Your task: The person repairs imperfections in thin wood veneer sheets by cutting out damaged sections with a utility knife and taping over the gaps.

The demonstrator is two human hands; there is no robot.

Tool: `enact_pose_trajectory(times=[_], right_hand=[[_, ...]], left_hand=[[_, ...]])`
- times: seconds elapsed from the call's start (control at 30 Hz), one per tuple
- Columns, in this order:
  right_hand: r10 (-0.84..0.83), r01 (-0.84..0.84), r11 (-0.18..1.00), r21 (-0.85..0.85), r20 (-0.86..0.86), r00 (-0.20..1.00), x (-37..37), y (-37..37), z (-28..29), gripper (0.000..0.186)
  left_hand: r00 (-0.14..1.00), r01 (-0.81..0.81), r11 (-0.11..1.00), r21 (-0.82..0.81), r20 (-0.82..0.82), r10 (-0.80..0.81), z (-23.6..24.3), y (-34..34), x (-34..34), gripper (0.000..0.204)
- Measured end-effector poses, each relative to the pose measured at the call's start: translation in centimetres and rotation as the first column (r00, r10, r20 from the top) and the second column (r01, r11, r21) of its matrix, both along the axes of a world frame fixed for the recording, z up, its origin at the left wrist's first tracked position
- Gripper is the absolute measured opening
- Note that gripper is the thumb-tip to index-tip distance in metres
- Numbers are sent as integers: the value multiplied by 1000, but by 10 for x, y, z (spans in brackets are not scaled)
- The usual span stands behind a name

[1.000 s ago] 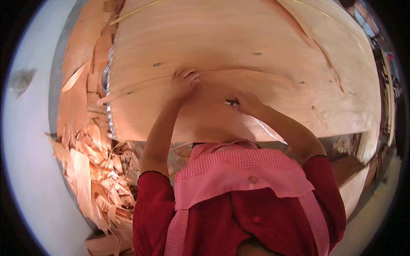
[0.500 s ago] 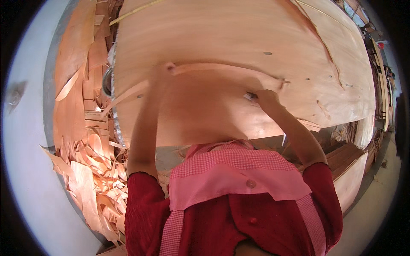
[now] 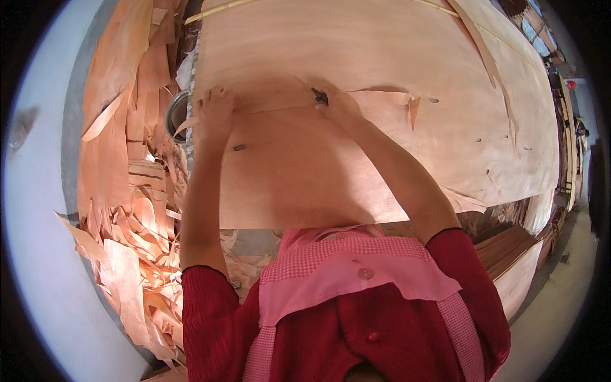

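A broad, tan, thin sheet of wood veneer (image 3: 286, 178) lies flat before the person, under both hands. The left hand (image 3: 216, 111) rests palm down near its left edge, fingers slightly spread. The right hand (image 3: 342, 107) is curled around a small, dark hand tool (image 3: 320, 97), fingertips partly hidden, beside a seam. Further right, 1 pointed, tan veneer flap (image 3: 414, 113) lifts. The sheet looks light, bendy and fragile, probably prone to splitting along the grain; flat palm pressure near an edge seems safer than pinching the flap.
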State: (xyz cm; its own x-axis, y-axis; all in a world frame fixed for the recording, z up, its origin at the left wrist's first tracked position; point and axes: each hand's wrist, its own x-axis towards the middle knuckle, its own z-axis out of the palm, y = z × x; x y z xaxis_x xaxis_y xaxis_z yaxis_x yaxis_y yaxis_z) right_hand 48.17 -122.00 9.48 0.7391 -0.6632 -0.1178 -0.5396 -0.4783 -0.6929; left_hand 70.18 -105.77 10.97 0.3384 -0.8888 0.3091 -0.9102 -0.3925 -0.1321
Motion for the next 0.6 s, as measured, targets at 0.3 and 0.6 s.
enact_pose_trajectory(times=[0.3,0.6], right_hand=[[260,-232,940,252,-86,962,6,6,35,47],[296,-312,940,138,122,947,46,31,-4,29]], left_hand=[[718,-504,833,-231,-648,255,-55,-23,-89,19],[801,-476,799,-367,-557,220,-70,-24,-93,21]])
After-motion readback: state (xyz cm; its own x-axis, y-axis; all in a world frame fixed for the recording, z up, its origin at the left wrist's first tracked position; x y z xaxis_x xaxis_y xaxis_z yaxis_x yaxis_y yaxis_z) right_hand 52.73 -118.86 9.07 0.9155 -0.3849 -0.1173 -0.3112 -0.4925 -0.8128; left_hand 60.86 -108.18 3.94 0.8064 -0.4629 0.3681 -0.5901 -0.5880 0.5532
